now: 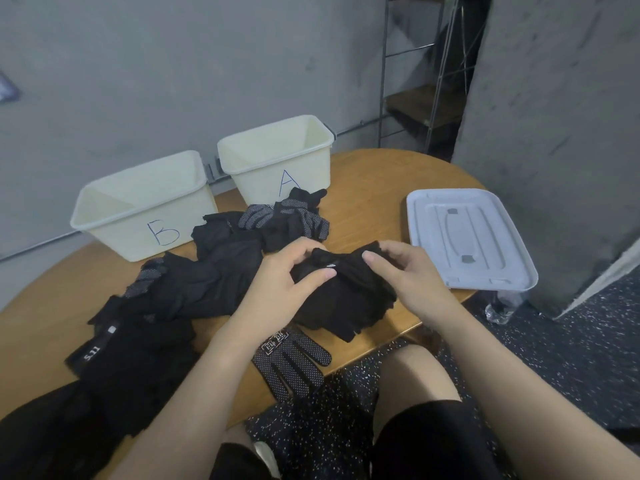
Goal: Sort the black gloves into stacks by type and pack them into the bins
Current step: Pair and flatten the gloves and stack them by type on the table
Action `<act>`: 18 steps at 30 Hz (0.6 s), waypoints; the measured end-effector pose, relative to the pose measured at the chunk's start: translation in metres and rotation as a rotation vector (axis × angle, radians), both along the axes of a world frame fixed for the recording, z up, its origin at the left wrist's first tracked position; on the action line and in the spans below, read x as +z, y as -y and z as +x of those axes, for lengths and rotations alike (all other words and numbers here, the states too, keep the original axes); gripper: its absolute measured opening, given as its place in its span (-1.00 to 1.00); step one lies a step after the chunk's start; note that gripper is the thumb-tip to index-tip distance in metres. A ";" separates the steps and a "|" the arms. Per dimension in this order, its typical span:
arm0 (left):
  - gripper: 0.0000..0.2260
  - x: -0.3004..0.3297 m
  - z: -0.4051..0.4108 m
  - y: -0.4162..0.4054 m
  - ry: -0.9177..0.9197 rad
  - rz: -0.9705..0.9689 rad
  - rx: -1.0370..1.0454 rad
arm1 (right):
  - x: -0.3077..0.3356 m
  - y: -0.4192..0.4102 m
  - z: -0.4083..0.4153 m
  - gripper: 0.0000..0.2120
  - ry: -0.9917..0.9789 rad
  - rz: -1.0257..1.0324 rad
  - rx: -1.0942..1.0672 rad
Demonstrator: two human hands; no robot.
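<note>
Both hands hold one black knit glove [349, 292] above the table's near right side. My left hand [294, 271] pinches its left part and my right hand [405, 271] pinches its cuff end. More black gloves lie in a pile [207, 271] across the table. A dotted glove [294, 362] hangs over the front edge under my left forearm. Other dotted gloves [294, 216] lie just in front of bin A [311, 164]. Bin B [110, 216] stands to the left of bin A. Both cream bins look empty.
A grey plastic lid [491, 244] lies at the right edge of the round wooden table [367, 202]. A concrete pillar [554, 133] rises at the right, with a metal shelf [415, 98] behind the table. My knees are below the table's front edge.
</note>
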State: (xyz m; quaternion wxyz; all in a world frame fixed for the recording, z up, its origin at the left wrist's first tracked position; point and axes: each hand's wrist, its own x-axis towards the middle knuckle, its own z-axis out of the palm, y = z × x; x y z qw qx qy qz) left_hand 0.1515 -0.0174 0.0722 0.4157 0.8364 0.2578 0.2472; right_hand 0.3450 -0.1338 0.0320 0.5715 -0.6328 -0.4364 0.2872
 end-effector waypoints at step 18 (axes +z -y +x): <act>-0.81 0.033 -0.162 0.024 -0.072 -0.036 0.221 | 0.041 -0.025 -0.105 -0.74 0.037 0.033 0.457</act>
